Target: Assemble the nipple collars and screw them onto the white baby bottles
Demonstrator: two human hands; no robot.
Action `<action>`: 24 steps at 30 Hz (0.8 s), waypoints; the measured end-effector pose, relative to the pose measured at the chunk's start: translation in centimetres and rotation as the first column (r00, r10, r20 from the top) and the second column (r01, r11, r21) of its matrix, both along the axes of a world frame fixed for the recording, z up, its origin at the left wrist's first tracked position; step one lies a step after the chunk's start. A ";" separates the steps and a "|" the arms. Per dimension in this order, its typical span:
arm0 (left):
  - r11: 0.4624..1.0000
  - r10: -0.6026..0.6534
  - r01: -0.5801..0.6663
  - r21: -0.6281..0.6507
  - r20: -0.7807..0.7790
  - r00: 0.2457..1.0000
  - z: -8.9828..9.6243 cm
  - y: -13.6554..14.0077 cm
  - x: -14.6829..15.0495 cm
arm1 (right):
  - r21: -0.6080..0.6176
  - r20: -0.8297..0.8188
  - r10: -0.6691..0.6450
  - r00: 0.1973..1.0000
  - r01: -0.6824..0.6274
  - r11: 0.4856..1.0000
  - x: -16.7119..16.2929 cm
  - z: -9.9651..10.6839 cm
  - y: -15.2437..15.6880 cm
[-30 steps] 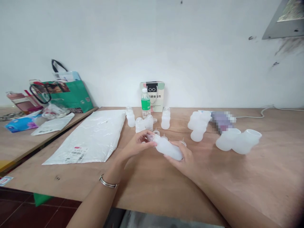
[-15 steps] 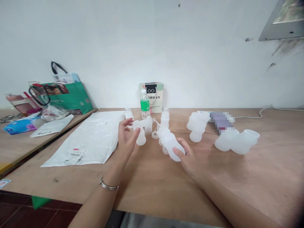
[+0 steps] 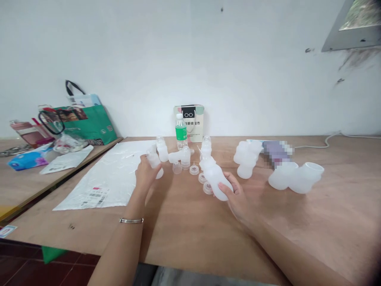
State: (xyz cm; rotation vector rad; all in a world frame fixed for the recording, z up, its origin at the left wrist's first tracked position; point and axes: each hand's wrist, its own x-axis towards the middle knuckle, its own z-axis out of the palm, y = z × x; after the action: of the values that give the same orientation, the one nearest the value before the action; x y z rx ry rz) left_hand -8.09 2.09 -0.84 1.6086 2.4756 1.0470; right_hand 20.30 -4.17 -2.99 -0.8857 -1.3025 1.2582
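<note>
With left hand [image 3: 145, 171], pinch bottle [image 3: 153, 157]; with right hand [image 3: 239, 200], grip second bottle [image 3: 216, 179], tilted; apparently placing first; next, likely level base, release

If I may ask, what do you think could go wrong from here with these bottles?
The left hand grips one bottle close to a standing bottle, which might get knocked over.

The right hand holds a tilted bottle near some small clear rings, so lowering it there could scatter them.
</note>
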 end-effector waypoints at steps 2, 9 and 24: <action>0.997 0.032 -0.035 0.068 0.041 0.999 -0.3 0.7 -1.1 | 0.016 0.046 -0.021 0.999 0.021 1.000 0.0 -0.3 0.2; 0.849 0.062 -0.034 0.528 -0.035 0.997 -0.1 0.2 1.0 | 0.032 0.079 -0.070 0.994 0.068 0.997 0.1 -0.6 0.4; 0.502 -0.849 0.488 0.714 0.514 0.121 -0.3 -3.7 10.8 | 0.229 0.300 -0.118 0.947 0.049 0.972 -0.6 -1.0 -0.5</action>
State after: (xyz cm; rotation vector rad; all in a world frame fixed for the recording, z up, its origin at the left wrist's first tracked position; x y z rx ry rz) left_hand 2.74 -1.62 -1.15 1.4392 0.6712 1.5780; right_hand 19.74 -4.64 -3.97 -0.9967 -1.6010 0.9101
